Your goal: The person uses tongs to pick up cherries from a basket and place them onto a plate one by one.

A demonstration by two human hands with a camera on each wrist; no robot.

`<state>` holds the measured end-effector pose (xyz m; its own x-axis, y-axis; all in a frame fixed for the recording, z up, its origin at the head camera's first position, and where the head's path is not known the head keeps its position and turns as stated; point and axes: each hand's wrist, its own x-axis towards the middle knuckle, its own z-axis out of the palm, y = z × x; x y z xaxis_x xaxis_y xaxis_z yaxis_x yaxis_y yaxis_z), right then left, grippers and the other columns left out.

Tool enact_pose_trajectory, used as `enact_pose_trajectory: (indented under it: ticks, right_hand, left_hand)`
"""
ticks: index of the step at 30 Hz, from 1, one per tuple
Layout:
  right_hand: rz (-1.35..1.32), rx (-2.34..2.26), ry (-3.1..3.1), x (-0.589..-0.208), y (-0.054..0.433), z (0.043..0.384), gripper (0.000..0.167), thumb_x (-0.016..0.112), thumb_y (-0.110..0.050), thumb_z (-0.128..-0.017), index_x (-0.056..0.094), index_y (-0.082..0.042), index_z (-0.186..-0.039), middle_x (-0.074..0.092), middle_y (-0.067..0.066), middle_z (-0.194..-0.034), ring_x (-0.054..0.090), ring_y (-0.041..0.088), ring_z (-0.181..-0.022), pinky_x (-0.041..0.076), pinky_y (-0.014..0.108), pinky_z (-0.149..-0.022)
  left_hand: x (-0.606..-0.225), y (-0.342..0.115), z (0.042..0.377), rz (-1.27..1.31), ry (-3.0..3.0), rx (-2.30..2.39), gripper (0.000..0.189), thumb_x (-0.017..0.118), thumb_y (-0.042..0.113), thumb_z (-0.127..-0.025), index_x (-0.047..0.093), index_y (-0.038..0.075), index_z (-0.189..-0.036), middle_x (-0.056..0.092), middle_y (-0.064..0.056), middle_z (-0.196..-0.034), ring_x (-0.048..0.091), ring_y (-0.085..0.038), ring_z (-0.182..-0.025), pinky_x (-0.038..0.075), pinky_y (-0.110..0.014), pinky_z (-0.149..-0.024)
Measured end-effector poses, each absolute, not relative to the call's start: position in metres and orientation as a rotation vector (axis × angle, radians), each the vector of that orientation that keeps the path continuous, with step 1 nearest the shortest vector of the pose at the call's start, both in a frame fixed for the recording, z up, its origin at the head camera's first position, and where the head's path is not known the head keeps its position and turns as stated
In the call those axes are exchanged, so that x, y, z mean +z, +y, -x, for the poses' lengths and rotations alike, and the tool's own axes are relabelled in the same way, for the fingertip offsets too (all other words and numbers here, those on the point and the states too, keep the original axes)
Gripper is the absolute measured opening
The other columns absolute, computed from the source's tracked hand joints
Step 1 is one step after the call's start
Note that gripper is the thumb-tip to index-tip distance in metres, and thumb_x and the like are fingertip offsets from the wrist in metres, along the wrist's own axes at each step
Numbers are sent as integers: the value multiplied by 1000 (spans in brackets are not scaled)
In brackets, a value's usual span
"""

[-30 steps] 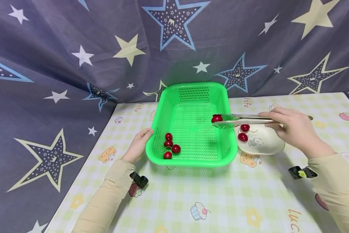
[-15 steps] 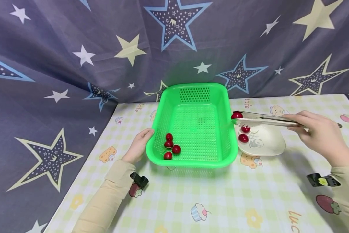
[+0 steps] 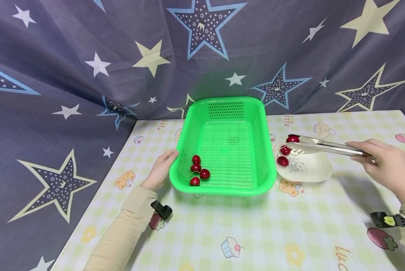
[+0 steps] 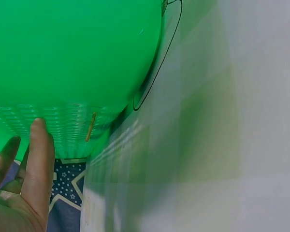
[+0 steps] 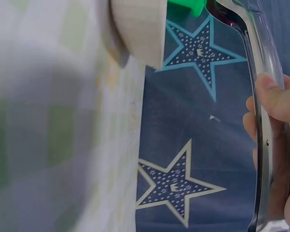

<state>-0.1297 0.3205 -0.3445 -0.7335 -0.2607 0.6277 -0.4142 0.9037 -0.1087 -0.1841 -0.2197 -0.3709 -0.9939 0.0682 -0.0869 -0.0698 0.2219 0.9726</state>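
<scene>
My right hand (image 3: 386,165) holds metal tongs (image 3: 341,148), whose tips pinch a red cherry (image 3: 293,139) over the back left of a white dish (image 3: 312,169). Two more cherries (image 3: 282,161) lie in that dish at its left side. In the right wrist view, thumb and fingers wrap the tongs' handle (image 5: 268,169). Against the left side of a green plastic basket (image 3: 222,191) rests my left hand (image 3: 161,167). The left wrist view shows its fingers (image 4: 38,164) fairly straight against the slotted outer wall. Several cherries (image 3: 196,168) sit in the basket's front left corner.
The basket and dish stand side by side on a checked tablecloth (image 3: 256,233) with printed pictures. Behind the table hangs a dark curtain (image 3: 121,30) with stars, close to the basket's back rim. The table's left edge runs beside my left arm.
My right hand has moved right, carrying the cherry in the tongs from above the basket's right side to over the dish. The left hand, the basket and the other cherries have stayed put.
</scene>
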Motion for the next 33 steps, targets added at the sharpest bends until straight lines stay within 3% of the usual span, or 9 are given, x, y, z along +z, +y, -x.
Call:
enact_pose_trajectory:
  ticks: [6, 12, 20, 33]
  right_hand:
    - [-426, 307, -2541, -358, 330, 130, 42, 76, 7, -66, 69, -7, -105, 60, 2, -71, 35, -1, -54, 29, 24, -44]
    - [-425, 273, -2599, -371, 338, 131, 41, 76, 6, -67, 66, -5, -106, 54, 1, -71, 30, -2, -50, 26, 23, -45]
    - [-433, 266, -2623, -379, 345, 132, 40, 77, 5, -67, 67, -6, -105, 56, 2, -71, 29, -3, -49, 27, 23, -44]
    - [-425, 242, -2690, -377, 346, 135, 42, 80, 0, -66, 67, -6, -105, 60, 6, -77, 32, -1, -49, 29, 25, -43]
  left_hand:
    - [-372, -220, 184, 5, 2367, 1877, 40, 39, 22, -102, 48, -7, -128, 59, 9, -95, 58, 1, -82, 49, -15, -77]
    - [-372, -219, 183, 17, 2378, 1870, 40, 39, 22, -102, 48, -6, -129, 58, 3, -103, 57, 2, -86, 48, -14, -80]
    - [-371, -219, 184, 12, 2358, 1890, 40, 39, 22, -102, 47, -7, -128, 58, 9, -94, 58, 1, -81, 50, -15, -76]
    - [-372, -219, 185, 41, 2400, 1859, 39, 40, 22, -102, 49, -4, -129, 58, 0, -105, 56, 0, -88, 48, -14, -80]
